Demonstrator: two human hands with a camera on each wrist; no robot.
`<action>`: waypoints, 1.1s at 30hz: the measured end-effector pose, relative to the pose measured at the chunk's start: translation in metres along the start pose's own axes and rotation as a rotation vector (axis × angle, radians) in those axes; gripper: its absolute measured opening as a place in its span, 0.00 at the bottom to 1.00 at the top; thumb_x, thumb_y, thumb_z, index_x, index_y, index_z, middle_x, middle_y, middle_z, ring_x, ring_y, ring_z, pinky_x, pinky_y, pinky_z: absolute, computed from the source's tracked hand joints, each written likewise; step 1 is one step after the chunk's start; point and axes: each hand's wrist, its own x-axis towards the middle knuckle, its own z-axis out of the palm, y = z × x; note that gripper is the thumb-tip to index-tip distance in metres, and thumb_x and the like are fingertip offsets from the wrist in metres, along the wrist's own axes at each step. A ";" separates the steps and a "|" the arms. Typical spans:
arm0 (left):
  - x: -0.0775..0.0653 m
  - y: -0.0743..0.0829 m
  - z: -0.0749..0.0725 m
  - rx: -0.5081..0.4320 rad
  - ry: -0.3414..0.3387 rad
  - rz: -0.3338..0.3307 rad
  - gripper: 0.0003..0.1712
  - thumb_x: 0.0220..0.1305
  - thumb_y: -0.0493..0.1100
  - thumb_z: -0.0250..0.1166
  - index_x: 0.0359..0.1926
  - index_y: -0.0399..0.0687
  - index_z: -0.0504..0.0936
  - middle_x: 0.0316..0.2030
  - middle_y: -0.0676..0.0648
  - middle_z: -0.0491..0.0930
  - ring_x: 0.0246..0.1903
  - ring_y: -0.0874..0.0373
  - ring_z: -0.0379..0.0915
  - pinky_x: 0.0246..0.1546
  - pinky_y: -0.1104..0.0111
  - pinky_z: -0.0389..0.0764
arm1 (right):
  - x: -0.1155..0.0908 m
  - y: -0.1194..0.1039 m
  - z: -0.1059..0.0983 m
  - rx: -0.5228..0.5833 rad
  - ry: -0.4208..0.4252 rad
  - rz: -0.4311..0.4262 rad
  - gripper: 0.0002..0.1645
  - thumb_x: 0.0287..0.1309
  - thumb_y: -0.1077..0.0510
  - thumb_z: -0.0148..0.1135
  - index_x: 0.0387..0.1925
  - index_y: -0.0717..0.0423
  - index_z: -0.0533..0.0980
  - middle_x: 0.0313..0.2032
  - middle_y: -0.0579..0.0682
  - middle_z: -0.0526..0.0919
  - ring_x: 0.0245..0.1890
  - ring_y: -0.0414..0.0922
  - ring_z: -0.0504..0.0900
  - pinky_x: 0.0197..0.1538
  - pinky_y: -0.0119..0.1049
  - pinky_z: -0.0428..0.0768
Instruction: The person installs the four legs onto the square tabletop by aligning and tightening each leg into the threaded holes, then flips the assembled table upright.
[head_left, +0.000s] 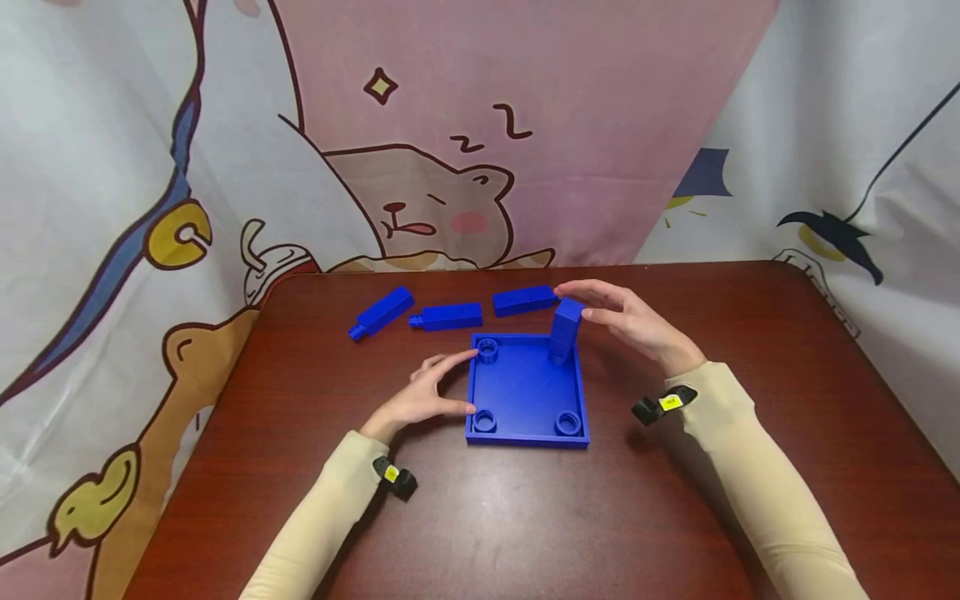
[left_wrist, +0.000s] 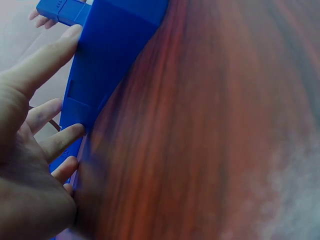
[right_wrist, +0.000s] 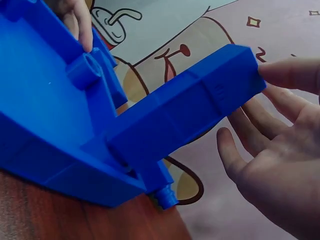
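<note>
A blue plastic square tray-like board (head_left: 525,387) with a raised rim lies on the table. Round threaded sockets show in three of its corners, such as the near right socket (head_left: 567,423). In the far right corner a blue square leg (head_left: 566,329) stands upright, its lower end hidden at the socket. My right hand (head_left: 637,321) pinches the upper part of this leg, the thumb (right_wrist: 292,74) at its top end and the fingers behind it. With fingers spread, my left hand (head_left: 420,396) touches the board's left rim with thumb and fingertips.
Behind the board lie three more blue legs: a left leg (head_left: 382,312), a middle leg (head_left: 450,317) and a right leg (head_left: 525,300), the last close to my right fingertips. A brown wooden table (head_left: 315,400) carries everything. A printed cloth (head_left: 525,208) hangs behind it.
</note>
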 end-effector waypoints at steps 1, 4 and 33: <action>0.000 0.000 0.000 -0.003 0.000 -0.005 0.51 0.49 0.50 0.77 0.72 0.58 0.62 0.68 0.52 0.63 0.66 0.45 0.46 0.59 0.42 0.48 | 0.000 0.002 0.000 -0.016 -0.006 0.006 0.25 0.69 0.60 0.52 0.66 0.59 0.67 0.65 0.59 0.68 0.67 0.51 0.62 0.66 0.51 0.57; 0.000 -0.001 0.001 -0.008 -0.001 -0.012 0.50 0.49 0.49 0.77 0.72 0.58 0.62 0.68 0.51 0.63 0.66 0.45 0.46 0.58 0.42 0.49 | 0.001 0.005 0.002 -0.019 -0.012 0.012 0.26 0.69 0.60 0.52 0.66 0.60 0.66 0.64 0.58 0.69 0.66 0.50 0.64 0.66 0.56 0.55; 0.002 -0.002 0.000 -0.002 -0.033 -0.037 0.51 0.51 0.50 0.76 0.73 0.61 0.60 0.70 0.55 0.59 0.67 0.48 0.45 0.60 0.43 0.49 | -0.008 0.011 0.017 -0.024 0.243 -0.017 0.21 0.55 0.71 0.65 0.49 0.64 0.69 0.42 0.50 0.78 0.46 0.48 0.77 0.45 0.32 0.77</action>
